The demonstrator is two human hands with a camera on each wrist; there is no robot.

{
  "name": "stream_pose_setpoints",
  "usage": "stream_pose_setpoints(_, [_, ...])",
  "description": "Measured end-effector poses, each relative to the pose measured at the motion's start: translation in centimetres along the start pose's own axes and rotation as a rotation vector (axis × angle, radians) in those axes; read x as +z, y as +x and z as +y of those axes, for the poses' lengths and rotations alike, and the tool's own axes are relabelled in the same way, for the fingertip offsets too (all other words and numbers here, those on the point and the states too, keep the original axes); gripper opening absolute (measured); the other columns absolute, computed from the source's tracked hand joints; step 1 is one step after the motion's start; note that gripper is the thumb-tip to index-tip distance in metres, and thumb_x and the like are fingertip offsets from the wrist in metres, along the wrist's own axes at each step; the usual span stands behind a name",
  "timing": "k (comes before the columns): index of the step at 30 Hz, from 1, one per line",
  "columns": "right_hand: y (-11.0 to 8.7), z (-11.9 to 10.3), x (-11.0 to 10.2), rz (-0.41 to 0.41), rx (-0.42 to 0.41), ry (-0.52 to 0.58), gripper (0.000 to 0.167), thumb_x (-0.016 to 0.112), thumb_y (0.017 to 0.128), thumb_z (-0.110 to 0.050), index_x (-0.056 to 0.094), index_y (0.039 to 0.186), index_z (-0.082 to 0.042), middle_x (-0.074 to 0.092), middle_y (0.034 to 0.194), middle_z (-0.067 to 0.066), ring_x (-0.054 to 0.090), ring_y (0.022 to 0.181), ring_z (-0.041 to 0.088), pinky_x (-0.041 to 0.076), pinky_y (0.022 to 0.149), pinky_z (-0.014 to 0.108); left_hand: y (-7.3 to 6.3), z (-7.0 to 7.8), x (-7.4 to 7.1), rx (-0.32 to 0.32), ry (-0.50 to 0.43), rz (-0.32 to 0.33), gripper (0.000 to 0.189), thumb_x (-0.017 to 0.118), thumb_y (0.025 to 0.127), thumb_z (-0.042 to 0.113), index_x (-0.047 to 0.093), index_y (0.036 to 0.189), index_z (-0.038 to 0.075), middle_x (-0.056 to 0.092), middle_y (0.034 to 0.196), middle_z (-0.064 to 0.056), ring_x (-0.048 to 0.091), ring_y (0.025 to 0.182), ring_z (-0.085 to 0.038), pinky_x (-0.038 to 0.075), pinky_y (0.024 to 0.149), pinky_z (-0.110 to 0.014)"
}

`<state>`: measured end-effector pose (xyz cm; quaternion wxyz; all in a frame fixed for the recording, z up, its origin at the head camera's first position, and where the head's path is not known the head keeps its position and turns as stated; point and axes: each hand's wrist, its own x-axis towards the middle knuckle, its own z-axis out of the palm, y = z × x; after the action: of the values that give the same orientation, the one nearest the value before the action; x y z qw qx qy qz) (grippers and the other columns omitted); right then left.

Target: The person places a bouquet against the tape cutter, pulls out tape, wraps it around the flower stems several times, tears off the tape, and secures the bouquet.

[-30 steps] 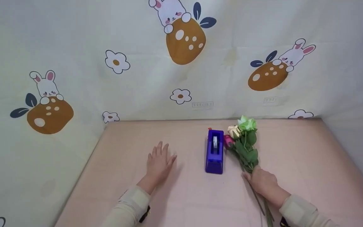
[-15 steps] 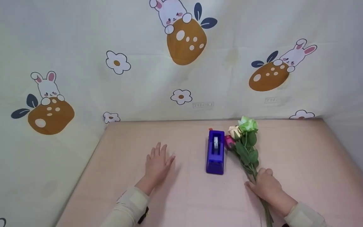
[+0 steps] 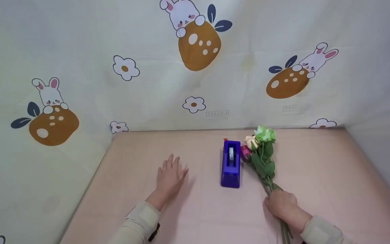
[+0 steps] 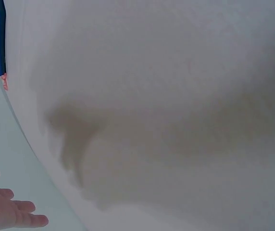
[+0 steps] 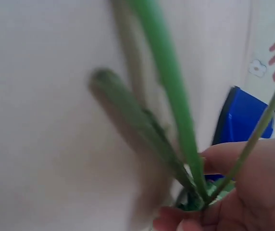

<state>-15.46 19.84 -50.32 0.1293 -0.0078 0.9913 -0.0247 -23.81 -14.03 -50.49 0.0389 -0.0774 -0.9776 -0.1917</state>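
My right hand [image 3: 283,204] grips a bunch of flowers by the stems on the right side of the table. A green flower [image 3: 265,133], a cream rose [image 3: 251,142] and a pink rose [image 3: 245,153] top the leafy bunch, heads pointing to the back. In the right wrist view three green stems [image 5: 173,91] fan out from between thumb and fingers. To the left, my left hand [image 3: 170,178] hovers with spread fingers, holding nothing, its shadow on the cloth. Between the hands stands a blue tape dispenser [image 3: 231,176], close beside the pink rose.
A pale pink cloth [image 3: 208,213] covers the table. Behind it and on both sides hangs a white curtain [image 3: 154,98] printed with rabbits and flowers. A small orange-red bit [image 3: 225,139] shows at the dispenser's far end.
My right hand has slid down the stems toward the near edge and closed around them, drawing the loose stems together. The left hand and the tape dispenser have stayed nearly still.
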Motion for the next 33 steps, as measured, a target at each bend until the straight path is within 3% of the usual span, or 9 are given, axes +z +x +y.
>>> stream_pose_setpoints(6, [0.4,0.1,0.9,0.033,-0.103,-0.229,0.028,0.055,0.086,-0.007,0.045,0.063,0.002,0.040,0.056,0.008,0.045,0.048,0.016,0.050,0.046,0.033,-0.2,-0.2,0.0,0.000,-0.017,0.016,0.061,0.044,0.093,0.044,0.036,0.137,0.002,0.026,0.145,-0.021,0.027,0.130,-0.043,0.023,0.101,-0.060])
stream_pose_setpoints(10, [0.5,0.6,1.0,0.025,-0.118,-0.205,0.022,0.055,0.086,-0.004,0.046,0.067,0.003,0.039,0.060,0.009,0.047,0.050,0.018,0.051,0.047,0.035,-0.2,-0.2,0.0,0.010,-0.012,0.010,0.060,0.044,0.094,0.043,0.035,0.136,0.002,0.026,0.145,-0.021,0.027,0.130,-0.043,0.024,0.101,-0.060])
stream_pose_setpoints(12, [0.6,1.1,0.8,-0.010,-0.109,-0.101,0.018,0.051,0.088,-0.003,0.047,0.072,0.004,0.040,0.062,0.009,0.047,0.053,0.019,0.050,0.048,0.035,-0.3,-0.2,0.0,0.012,-0.006,0.006,0.060,0.043,0.094,0.044,0.035,0.136,0.002,0.026,0.145,-0.021,0.027,0.130,-0.042,0.024,0.102,-0.059])
stream_pose_setpoints(19, [1.1,2.9,0.2,-0.089,-0.008,0.567,0.020,0.031,0.093,-0.002,0.044,0.096,0.013,0.050,0.059,0.009,0.048,0.044,0.013,0.040,0.039,0.024,-0.4,-0.4,-0.3,0.007,-0.008,0.014,0.058,0.044,0.094,0.042,0.038,0.134,0.001,0.029,0.144,-0.022,0.030,0.128,-0.043,0.025,0.101,-0.060])
stream_pose_setpoints(22, [1.3,3.8,0.4,-0.077,-0.019,0.703,0.028,0.030,0.095,-0.001,0.038,0.111,0.020,0.050,0.060,0.009,0.045,0.042,0.011,0.038,0.040,0.023,-0.4,-0.3,-0.4,-0.003,-0.039,0.006,0.057,0.043,0.094,0.041,0.038,0.134,0.001,0.028,0.144,-0.022,0.029,0.129,-0.043,0.023,0.101,-0.060])
stream_pose_setpoints(25, [1.5,4.5,0.5,-0.030,-0.006,0.821,0.042,0.032,0.099,-0.013,0.033,0.126,0.019,0.045,0.069,0.006,0.038,0.052,0.014,0.036,0.048,0.027,-0.4,-0.2,-0.5,-0.009,-0.067,0.000,0.057,0.043,0.095,0.040,0.038,0.134,0.001,0.027,0.144,-0.022,0.028,0.130,-0.043,0.022,0.102,-0.060])
stream_pose_setpoints(29, [1.7,5.0,0.2,0.024,0.053,0.957,0.036,0.038,0.099,-0.027,0.048,0.107,0.007,0.039,0.066,0.001,0.033,0.054,0.012,0.034,0.049,0.026,-0.3,-0.1,-0.7,-0.011,-0.078,0.005,0.057,0.043,0.095,0.041,0.038,0.134,0.001,0.028,0.144,-0.022,0.028,0.130,-0.042,0.022,0.103,-0.059])
stream_pose_setpoints(31, [1.7,5.0,-0.1,0.037,0.065,1.031,0.030,0.041,0.098,-0.027,0.047,0.096,0.003,0.035,0.061,-0.002,0.031,0.049,0.009,0.032,0.044,0.023,-0.3,0.0,-0.7,-0.013,-0.079,0.002,0.057,0.043,0.095,0.041,0.038,0.134,0.001,0.027,0.144,-0.022,0.028,0.130,-0.041,0.022,0.103,-0.059])
stream_pose_setpoints(33, [1.6,5.0,-0.5,0.046,0.071,1.092,0.028,0.046,0.096,-0.027,0.045,0.095,0.001,0.034,0.059,-0.004,0.030,0.045,0.007,0.030,0.041,0.021,-0.3,0.1,-0.7,-0.008,-0.081,-0.001,0.056,0.043,0.095,0.040,0.038,0.134,0.001,0.027,0.144,-0.022,0.028,0.130,-0.041,0.022,0.103,-0.059])
